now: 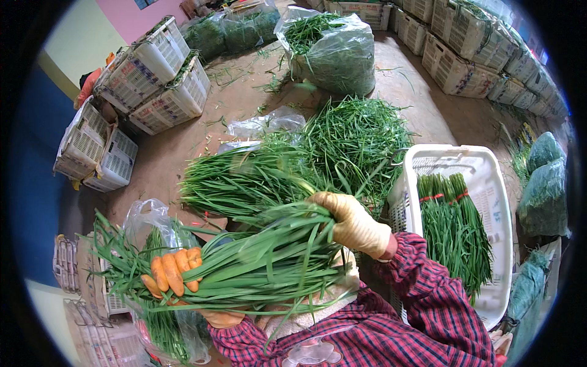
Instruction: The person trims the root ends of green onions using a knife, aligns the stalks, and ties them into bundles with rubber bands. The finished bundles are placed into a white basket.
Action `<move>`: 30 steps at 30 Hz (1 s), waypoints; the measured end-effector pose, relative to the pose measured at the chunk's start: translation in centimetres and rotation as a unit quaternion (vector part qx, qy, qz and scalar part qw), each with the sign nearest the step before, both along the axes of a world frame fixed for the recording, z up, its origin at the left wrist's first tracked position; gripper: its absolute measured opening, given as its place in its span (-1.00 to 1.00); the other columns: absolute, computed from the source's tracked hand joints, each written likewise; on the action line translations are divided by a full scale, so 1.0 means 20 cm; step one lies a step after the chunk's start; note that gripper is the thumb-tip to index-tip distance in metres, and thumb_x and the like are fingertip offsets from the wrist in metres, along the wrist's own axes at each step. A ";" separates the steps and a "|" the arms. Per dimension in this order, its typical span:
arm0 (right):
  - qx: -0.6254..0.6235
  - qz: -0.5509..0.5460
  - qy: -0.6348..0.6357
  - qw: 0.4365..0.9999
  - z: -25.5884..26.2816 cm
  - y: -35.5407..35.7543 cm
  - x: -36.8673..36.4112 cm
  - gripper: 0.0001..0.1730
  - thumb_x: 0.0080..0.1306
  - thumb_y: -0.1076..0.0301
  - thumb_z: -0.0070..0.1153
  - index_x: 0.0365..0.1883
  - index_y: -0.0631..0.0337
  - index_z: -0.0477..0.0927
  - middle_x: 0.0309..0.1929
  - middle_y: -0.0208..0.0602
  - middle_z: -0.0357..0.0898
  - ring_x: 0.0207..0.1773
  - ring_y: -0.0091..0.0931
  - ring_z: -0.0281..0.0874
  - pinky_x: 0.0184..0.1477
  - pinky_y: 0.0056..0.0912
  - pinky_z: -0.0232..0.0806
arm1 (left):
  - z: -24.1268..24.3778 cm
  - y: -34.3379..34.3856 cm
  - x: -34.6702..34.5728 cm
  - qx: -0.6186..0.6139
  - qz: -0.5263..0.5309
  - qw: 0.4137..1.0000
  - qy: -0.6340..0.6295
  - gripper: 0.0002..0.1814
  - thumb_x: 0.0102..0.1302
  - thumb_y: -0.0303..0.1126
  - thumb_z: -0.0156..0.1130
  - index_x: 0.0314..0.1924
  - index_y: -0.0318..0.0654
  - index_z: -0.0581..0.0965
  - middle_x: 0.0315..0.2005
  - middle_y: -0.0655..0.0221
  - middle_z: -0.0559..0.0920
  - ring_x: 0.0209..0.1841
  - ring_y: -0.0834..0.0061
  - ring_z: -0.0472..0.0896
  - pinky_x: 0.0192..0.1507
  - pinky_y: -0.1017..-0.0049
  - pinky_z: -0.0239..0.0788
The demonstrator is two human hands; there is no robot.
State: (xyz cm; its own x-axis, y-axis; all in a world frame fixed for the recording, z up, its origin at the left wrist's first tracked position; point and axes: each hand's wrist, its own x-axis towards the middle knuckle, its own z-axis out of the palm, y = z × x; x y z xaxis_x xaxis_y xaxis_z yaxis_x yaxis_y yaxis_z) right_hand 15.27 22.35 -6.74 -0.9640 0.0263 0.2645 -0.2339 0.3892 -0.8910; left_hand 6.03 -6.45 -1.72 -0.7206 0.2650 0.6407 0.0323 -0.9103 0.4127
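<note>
A loose bunch of long flat green leaves, likely garlic chives (pixel 266 257), lies across my lap. My left hand (pixel 172 275), in an orange-coated glove, is wrapped around its left part, with leaf tips fanning out beyond. At the right end of the bunch, my right hand (pixel 353 225) in a cream glove has its fingers curled on a few pale-ended stalks, blurred by motion. Just beyond both hands, a pile of chives (pixel 238 179) lies with its cut ends to the left. A larger tangled heap (pixel 357 142) adjoins it.
To my right stands a white plastic crate (pixel 497 229) holding chive bundles (pixel 451 229) with red bands. A plastic bag of chives (pixel 169 325) is at my left. A big filled bag (pixel 330 55) stands ahead. Stacked crates (pixel 151 69) line the left; more crates (pixel 463 69) line the right.
</note>
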 end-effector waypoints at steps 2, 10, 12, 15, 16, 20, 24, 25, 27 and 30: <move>-0.140 -0.073 -0.003 0.987 -0.09 -0.03 0.02 -0.51 0.06 0.68 0.14 0.02 0.23 0.53 -0.19 -0.12 0.63 -0.12 -0.41 0.60 0.00 -0.42 0.40 | -0.01 -0.03 0.02 0.030 0.030 0.999 -0.033 -0.54 0.52 0.05 -0.15 -0.54 0.04 0.30 -0.74 0.58 0.40 -0.65 0.57 0.38 -0.42 0.49 0.23; -0.231 -0.250 -0.047 0.939 -0.62 0.06 0.11 -0.73 0.45 0.18 0.05 -0.10 0.21 0.56 -0.30 -0.44 0.55 -0.27 -0.60 0.41 -0.25 -0.53 0.33 | -0.09 0.01 -0.02 0.001 -0.036 0.999 -0.009 -0.55 0.51 0.03 -0.12 -0.53 0.02 0.37 -0.74 0.55 0.50 -0.70 0.54 0.41 -0.46 0.46 0.23; -0.107 -0.285 -0.046 0.951 -0.67 0.08 0.12 -0.82 0.46 0.36 0.01 -0.07 0.26 0.54 -0.30 -0.44 0.54 -0.25 -0.61 0.37 -0.21 -0.53 0.33 | -0.10 0.07 0.00 -0.006 -0.034 0.999 -0.017 -0.55 0.51 0.03 -0.10 -0.53 0.03 0.40 -0.76 0.56 0.49 -0.71 0.53 0.43 -0.45 0.45 0.24; -0.013 -0.357 -0.108 0.928 -0.81 0.24 0.16 -0.77 0.41 0.54 -0.07 0.00 0.27 0.52 -0.29 -0.35 0.56 -0.30 -0.52 0.42 -0.19 -0.48 0.36 | -0.06 -0.07 -0.14 -0.025 -0.137 0.983 0.121 -0.50 0.51 0.02 -0.13 -0.63 0.08 0.34 -0.77 0.61 0.52 -0.75 0.58 0.44 -0.44 0.50 0.29; -0.065 -0.375 -0.148 0.913 -0.88 0.33 0.21 -0.74 0.40 0.55 -0.09 0.02 0.25 0.52 -0.28 -0.29 0.58 -0.31 -0.46 0.47 -0.18 -0.44 0.38 | -0.04 -0.15 -0.17 -0.014 -0.141 0.980 0.140 -0.47 0.51 0.01 -0.15 -0.69 0.13 0.30 -0.77 0.65 0.52 -0.77 0.61 0.43 -0.44 0.54 0.30; -0.203 -0.296 -0.172 0.918 -1.08 0.38 0.30 -0.73 0.35 0.49 0.04 0.02 0.25 0.54 -0.25 -0.42 0.63 -0.36 -0.48 0.54 -0.27 -0.43 0.43 | -0.10 -0.30 -0.27 0.001 -0.126 0.971 0.204 -0.42 0.53 -0.01 -0.20 -0.75 0.21 0.19 -0.81 0.71 0.48 -0.78 0.63 0.42 -0.44 0.57 0.29; -0.429 0.088 -0.260 0.861 -0.49 0.10 0.25 -0.46 0.32 0.39 0.18 0.27 0.26 0.40 0.15 -0.31 0.53 0.13 -0.53 0.46 0.21 -0.39 0.31 | -0.09 -0.23 -0.28 -0.010 -0.166 0.966 0.198 -0.40 0.53 -0.03 -0.18 -0.78 0.22 0.10 -0.82 0.71 0.46 -0.73 0.64 0.44 -0.42 0.59 0.22; -0.449 0.150 -0.256 0.843 -0.46 0.05 0.25 -0.44 0.34 0.35 0.16 0.29 0.26 0.38 0.22 -0.31 0.48 0.20 -0.53 0.41 0.29 -0.38 0.25 | -0.08 -0.21 -0.25 -0.018 -0.156 0.974 0.163 -0.43 0.52 -0.05 -0.16 -0.75 0.21 0.12 -0.81 0.71 0.45 -0.71 0.65 0.42 -0.42 0.57 0.22; -0.030 0.247 0.031 0.968 -0.55 0.05 0.22 -0.48 0.20 0.27 0.24 0.16 0.10 0.51 0.20 -0.25 0.48 0.29 -0.28 0.32 0.36 -0.03 0.09 | -0.06 -0.16 -0.14 -0.016 -0.098 0.995 0.025 -0.55 0.51 -0.10 -0.11 -0.62 0.12 0.23 -0.70 0.64 0.45 -0.63 0.59 0.39 -0.37 0.52 0.23; -0.004 0.155 0.147 0.977 -0.51 0.03 0.25 -0.48 0.16 0.25 0.27 0.12 0.05 0.54 0.16 -0.23 0.51 0.25 -0.23 0.37 0.35 0.05 0.14 | -0.15 -0.17 -0.09 -0.063 -0.010 0.984 -0.163 -0.73 0.49 -0.10 -0.04 -0.29 -0.09 0.42 -0.36 0.49 0.50 -0.36 0.43 0.41 -0.17 0.35 0.33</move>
State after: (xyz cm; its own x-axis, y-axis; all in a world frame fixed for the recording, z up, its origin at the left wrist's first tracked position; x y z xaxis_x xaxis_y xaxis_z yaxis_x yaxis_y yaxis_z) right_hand 20.20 22.94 -16.93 -0.8077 -0.2524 0.5328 -0.5865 0.2521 -0.7697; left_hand 4.28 -9.93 -4.76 -0.8766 0.3439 0.3365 -0.1387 -0.8503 0.5077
